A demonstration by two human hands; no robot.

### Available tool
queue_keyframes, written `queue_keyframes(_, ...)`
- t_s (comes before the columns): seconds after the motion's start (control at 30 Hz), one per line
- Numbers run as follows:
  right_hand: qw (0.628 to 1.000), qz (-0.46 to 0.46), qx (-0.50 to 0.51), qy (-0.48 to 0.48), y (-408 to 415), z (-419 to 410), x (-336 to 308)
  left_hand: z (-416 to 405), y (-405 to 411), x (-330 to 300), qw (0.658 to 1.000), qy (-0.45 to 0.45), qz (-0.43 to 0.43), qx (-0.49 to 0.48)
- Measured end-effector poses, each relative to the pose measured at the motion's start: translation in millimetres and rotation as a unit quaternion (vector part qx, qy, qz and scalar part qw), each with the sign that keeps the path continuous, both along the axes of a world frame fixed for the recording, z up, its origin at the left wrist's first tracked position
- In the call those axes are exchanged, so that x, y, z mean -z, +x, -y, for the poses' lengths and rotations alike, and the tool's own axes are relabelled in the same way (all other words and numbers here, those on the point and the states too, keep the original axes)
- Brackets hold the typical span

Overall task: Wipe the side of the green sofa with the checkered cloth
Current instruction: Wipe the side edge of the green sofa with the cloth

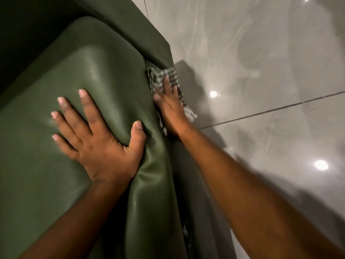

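Right hand (170,111) flat, fingers (166,83) spread, pressing green-and-white checkered cloth (165,76) against right side of glossy green leather sofa (56,165); left hand (97,137) splayed open on cushion, bracing; keep palm pressure even, strokes overlapping

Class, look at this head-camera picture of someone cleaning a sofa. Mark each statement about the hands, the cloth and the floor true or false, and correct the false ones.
1. The left hand lies flat, fingers spread, on the green sofa. True.
2. The left hand holds the checkered cloth. False: the right hand presses it against the sofa's side.
3. The floor is carpeted. False: it is glossy grey tile.
4. The cloth lies on the floor. False: it is against the sofa.
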State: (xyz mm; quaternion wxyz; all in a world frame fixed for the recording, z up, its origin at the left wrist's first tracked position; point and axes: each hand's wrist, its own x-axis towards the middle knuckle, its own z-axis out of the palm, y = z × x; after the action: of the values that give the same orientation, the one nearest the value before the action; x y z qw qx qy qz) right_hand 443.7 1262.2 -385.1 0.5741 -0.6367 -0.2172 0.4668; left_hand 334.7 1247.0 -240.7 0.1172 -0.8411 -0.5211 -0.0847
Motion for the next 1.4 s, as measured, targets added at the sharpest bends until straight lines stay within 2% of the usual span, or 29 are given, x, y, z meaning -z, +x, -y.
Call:
queue_keyframes(0.1,1.000,-0.001,0.016,0.012,18.2,-31.3,5.3,-2.4,-1.6,1.0,1.000,0.004,-0.002,0.003)
queue_keyframes(0.17,0.999,0.004,0.029,0.041,6.9,-15.6,4.4,-3.3,-1.4,0.9,1.000,0.009,-0.006,-0.001)
queue_keyframes(0.23,0.997,0.001,0.031,0.068,-28.2,38.0,5.6,-2.2,-0.4,0.3,1.000,0.007,-0.007,-0.001)
queue_keyframes(0.3,0.995,-0.041,0.011,0.091,-81.7,113.1,-1.9,-3.4,-1.8,-1.1,1.000,0.000,-0.006,-0.007)
queue_keyframes(0.4,0.998,0.002,0.003,0.065,-116.0,169.6,-3.2,-1.6,0.5,-1.1,1.000,-0.011,-0.008,-0.008)
queue_keyframes(0.47,0.999,-0.003,-0.011,0.041,-94.1,140.9,-2.1,-0.8,1.3,-1.6,1.000,-0.011,-0.001,-0.006)
queue_keyframes(0.57,0.997,0.074,-0.021,0.025,-39.1,54.8,-0.9,-1.0,-0.2,0.7,1.000,-0.005,0.001,-0.006)
queue_keyframes(0.7,0.998,0.004,0.028,0.048,23.2,-36.0,9.0,-1.0,-1.3,2.0,1.000,0.002,0.009,0.008)
queue_keyframes(0.8,0.999,-0.026,0.004,0.029,24.2,-37.7,9.4,-1.7,-3.5,0.6,1.000,0.001,0.005,0.003)
queue_keyframes(0.93,0.999,-0.043,-0.018,0.028,-15.1,26.1,-7.8,2.5,1.6,-10.8,0.999,-0.034,-0.021,-0.023)
queue_keyframes(1.03,0.996,-0.087,-0.014,0.004,-60.0,96.5,-18.1,13.1,-7.3,-30.0,0.993,-0.114,-0.044,0.001)
queue_keyframes(1.1,0.994,-0.107,0.001,-0.019,-93.6,135.4,-23.8,49.6,-46.5,-46.1,0.984,-0.165,-0.067,0.017)
queue_keyframes(1.2,0.995,-0.102,0.004,-0.024,-139.3,192.1,-26.7,159.6,-121.8,-69.7,0.973,-0.220,-0.066,-0.036)
queue_keyframes(1.27,0.995,-0.092,0.027,-0.015,-172.4,231.2,-30.6,205.1,-144.9,-66.9,0.973,-0.214,-0.052,-0.067)
queue_keyframes(1.4,0.990,-0.116,0.079,-0.014,-259.0,349.3,-48.2,215.3,-143.4,-51.0,0.984,-0.160,-0.031,-0.076)
